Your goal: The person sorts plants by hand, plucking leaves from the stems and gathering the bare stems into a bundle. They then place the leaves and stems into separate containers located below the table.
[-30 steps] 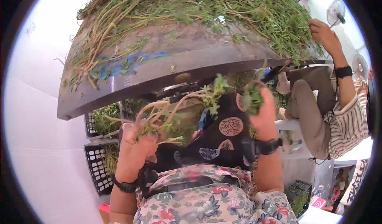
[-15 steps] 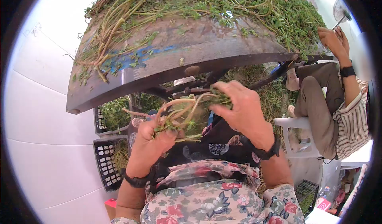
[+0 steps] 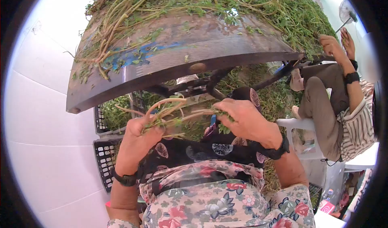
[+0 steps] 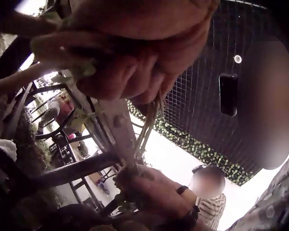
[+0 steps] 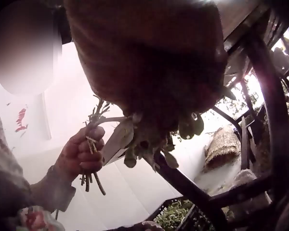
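Observation:
Held in the left hand (image 3: 139, 135) is a small bunch of pale leafy stems (image 3: 167, 101), its curved ends sticking up past the thumb. The right wrist view shows the left-hand fingers (image 5: 89, 156) curled round the bunch, cut ends hanging below. Opposite, the right hand (image 3: 246, 118) grips the leafy end of a stem that stretches between both hands. Green leaves (image 5: 130, 159) poke out beneath the right palm in the right wrist view. Both hands are over the person's lap, just in front of the table edge.
A wooden table (image 3: 161, 62) bears a large heap of greens (image 3: 258, 5). Black crates (image 3: 104, 159) stand at left, one with greens inside. Dark table legs (image 3: 210, 84) lie beyond the hands. Another person (image 3: 355, 123) sits at right by a white stool (image 3: 301, 127).
The right hand came in from the right, where it held green leaves, to the bunch, and now grips the leafy end. The left hand has kept hold of its stems.

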Available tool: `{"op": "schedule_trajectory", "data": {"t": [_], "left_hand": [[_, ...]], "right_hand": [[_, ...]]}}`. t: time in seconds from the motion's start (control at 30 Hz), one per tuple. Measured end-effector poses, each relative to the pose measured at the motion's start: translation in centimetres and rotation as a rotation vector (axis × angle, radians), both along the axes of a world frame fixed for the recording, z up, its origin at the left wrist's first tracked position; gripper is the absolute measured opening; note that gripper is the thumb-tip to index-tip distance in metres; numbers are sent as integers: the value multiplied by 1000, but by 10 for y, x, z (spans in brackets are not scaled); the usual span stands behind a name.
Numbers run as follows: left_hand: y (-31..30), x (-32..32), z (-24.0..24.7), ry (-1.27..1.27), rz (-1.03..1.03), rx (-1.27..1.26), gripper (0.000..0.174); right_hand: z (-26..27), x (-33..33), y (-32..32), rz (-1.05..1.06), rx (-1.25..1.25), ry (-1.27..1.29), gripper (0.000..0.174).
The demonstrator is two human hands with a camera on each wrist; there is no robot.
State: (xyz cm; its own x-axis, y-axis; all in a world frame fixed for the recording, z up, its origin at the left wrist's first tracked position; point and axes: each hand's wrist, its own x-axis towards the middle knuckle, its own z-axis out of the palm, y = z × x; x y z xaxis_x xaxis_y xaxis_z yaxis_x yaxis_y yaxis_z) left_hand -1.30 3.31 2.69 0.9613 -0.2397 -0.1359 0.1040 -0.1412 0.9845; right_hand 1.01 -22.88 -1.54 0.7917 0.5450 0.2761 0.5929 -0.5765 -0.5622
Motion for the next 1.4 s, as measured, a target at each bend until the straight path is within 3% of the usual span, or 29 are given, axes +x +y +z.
{"op": "schedule_trajectory", "data": {"t": [0.1, 0.13, 0.27, 0.43, 0.57, 0.6, 0.7, 0.73, 0.77, 0.83, 0.93, 1.03, 1.1, 1.2, 1.27, 1.4], "left_hand": [[7, 2, -4, -36, -50, 102, 12], [9, 0, -5, -156, -47, 233, 13], [10, -1, 0, 10, -35, 112, 15], [17, -6, -8, -79, -127, 199, 21], [-5, -13, -3, -110, -213, 296, 24], [-11, -13, 1, -200, -263, 450, 22], [-11, -10, 0, -448, -284, 345, 21], [-6, -11, 15, -336, -313, 416, 19], [-2, -14, 14, -273, -219, 314, 18], [8, -16, 12, -169, -13, 120, 16], [20, -13, 0, 156, 21, -172, 21], [8, -14, -1, 258, 48, -383, 21], [6, -14, 0, 300, 43, -437, 15], [11, -14, 1, 326, -39, -419, 29], [8, -15, 6, 348, -33, -467, 28], [0, -14, 2, 386, -138, -602, 27]], "right_hand": [[4, -4, 0, 54, -117, 106, 22], [6, -7, 1, 67, -133, 130, 20], [12, -14, -1, 102, -79, 91, 14], [10, -18, -2, 25, -113, 41, 17], [8, -14, -5, -184, -53, -103, 21], [10, -11, -5, -250, -14, -88, 20], [9, 2, -15, -336, 78, -215, 19], [9, 5, -31, -391, 103, -272, 20], [11, -1, -50, -601, 143, -294, 20], [-14, 10, -118, -316, 1641, 658, 19], [8, 0, -105, -116, 1674, 736, 17], [5, -7, -68, -435, 1474, 709, 17], [10, -7, -40, -332, 1333, 768, 22], [15, -3, -8, -298, 1181, 895, 27], [20, -1, 11, -217, 1138, 907, 32], [26, 2, 42, 34, 792, 709, 39]]}}
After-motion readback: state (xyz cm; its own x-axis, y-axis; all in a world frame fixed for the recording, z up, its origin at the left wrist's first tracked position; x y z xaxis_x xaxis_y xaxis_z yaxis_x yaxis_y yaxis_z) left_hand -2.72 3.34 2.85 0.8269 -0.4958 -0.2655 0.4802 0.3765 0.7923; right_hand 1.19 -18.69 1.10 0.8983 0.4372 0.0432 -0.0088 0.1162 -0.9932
